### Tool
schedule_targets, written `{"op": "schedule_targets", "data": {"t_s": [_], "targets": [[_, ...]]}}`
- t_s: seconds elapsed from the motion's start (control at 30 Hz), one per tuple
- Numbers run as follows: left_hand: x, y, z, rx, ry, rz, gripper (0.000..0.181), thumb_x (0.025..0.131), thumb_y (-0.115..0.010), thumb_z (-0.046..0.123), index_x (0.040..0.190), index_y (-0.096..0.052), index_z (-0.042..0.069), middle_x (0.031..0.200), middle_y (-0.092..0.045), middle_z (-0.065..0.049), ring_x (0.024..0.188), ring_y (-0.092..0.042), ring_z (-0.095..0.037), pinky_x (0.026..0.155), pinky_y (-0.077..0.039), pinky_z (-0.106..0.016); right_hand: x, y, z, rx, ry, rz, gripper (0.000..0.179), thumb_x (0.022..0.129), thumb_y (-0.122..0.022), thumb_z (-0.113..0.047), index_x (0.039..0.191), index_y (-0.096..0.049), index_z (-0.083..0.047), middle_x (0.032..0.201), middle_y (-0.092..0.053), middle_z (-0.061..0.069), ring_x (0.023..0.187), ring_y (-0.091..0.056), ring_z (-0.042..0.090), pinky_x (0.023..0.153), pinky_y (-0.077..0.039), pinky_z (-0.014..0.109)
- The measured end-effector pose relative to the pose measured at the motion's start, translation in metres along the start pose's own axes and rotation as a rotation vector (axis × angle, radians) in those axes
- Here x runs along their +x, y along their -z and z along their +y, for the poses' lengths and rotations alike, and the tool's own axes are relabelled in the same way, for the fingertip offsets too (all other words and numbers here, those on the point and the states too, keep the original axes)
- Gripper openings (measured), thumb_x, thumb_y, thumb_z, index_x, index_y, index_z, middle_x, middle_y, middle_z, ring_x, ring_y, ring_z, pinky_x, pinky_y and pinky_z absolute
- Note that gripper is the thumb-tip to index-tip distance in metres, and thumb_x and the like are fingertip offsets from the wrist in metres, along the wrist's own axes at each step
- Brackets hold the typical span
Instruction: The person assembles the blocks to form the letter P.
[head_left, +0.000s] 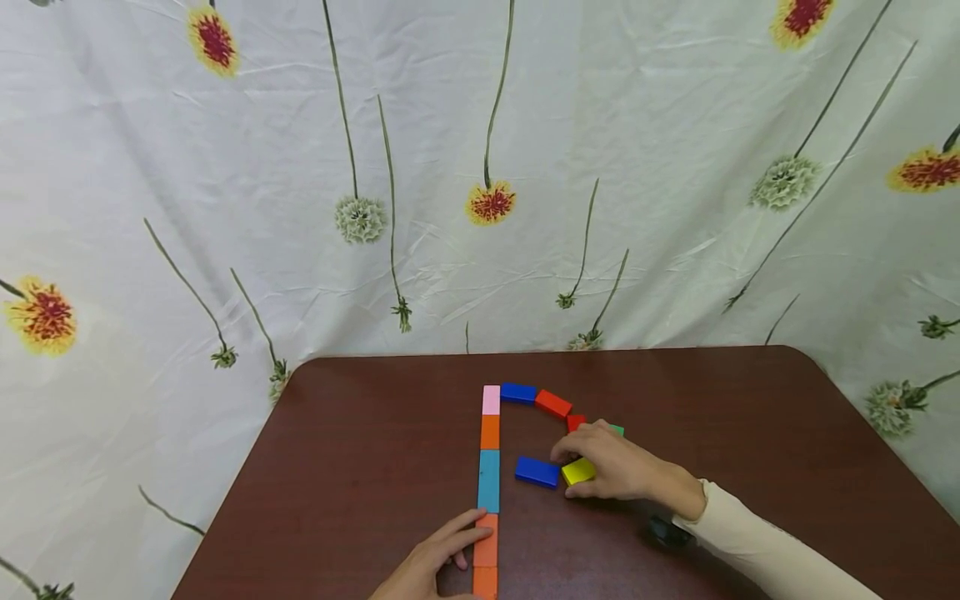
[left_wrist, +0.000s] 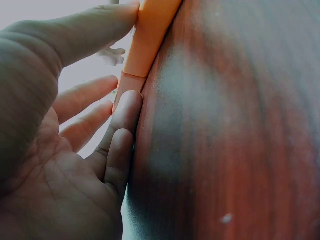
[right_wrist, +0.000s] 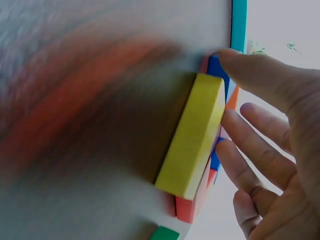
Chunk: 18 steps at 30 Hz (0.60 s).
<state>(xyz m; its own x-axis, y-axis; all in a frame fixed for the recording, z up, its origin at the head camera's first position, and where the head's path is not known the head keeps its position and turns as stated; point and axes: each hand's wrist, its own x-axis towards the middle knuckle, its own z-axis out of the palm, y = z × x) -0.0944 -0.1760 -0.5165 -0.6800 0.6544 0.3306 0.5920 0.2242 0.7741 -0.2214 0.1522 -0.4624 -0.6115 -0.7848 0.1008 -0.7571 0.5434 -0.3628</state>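
My right hand point(head_left: 618, 467) reaches over a yellow block point(head_left: 578, 472), its thumb on the near side and fingers toward the far side. In the right wrist view the fingers point(right_wrist: 250, 145) are extended beside the yellow block, not wrapped round it. A blue block point(head_left: 537, 472) lies at the yellow block's left end. My left hand point(head_left: 435, 558) rests its fingertips on the lower orange blocks point(head_left: 486, 542) of a straight column. Above them the column continues with a light blue block point(head_left: 489, 481), an orange block point(head_left: 490, 432) and a pink block point(head_left: 491, 400).
From the pink block, another blue block point(head_left: 518, 392) and a red block point(head_left: 553, 404) curve rightward. A second red block point(head_left: 575, 422) and a green block point(head_left: 618, 430) are partly hidden behind the right hand. A dark wooden table point(head_left: 360, 450) meets a flowered curtain point(head_left: 420, 250).
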Motion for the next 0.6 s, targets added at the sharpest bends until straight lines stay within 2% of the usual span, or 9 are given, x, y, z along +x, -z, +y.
{"op": "schedule_targets", "data": {"t_s": [0.37, 0.6], "targets": [[0.0, 0.0, 0.001, -0.001, 0.012, -0.001, 0.062, 0.092, -0.074, 0.014, 0.144, -0.048, -0.005, 0.146, -0.039, -0.036, 0.089, -0.051, -0.008, 0.076, -0.045, -0.017, 0.002, -0.011, -0.005, -0.011, -0.031, 0.038, 0.031, 0.087, -0.079, -0.035, 0.111, -0.07, -0.019, 0.104, -0.07, -0.012, 0.098, -0.058, 0.005, 0.088, -0.037, 0.037], [0.0, 0.0, 0.002, 0.001, 0.023, -0.004, 0.062, 0.092, -0.074, 0.015, 0.145, -0.047, -0.004, 0.147, -0.039, -0.035, 0.09, -0.051, -0.008, 0.075, -0.044, -0.017, 0.007, -0.015, -0.01, -0.042, -0.028, 0.079, 0.036, 0.086, -0.078, -0.044, 0.111, -0.069, -0.02, 0.103, -0.069, -0.011, 0.098, -0.057, 0.008, 0.087, -0.037, 0.037]]}}
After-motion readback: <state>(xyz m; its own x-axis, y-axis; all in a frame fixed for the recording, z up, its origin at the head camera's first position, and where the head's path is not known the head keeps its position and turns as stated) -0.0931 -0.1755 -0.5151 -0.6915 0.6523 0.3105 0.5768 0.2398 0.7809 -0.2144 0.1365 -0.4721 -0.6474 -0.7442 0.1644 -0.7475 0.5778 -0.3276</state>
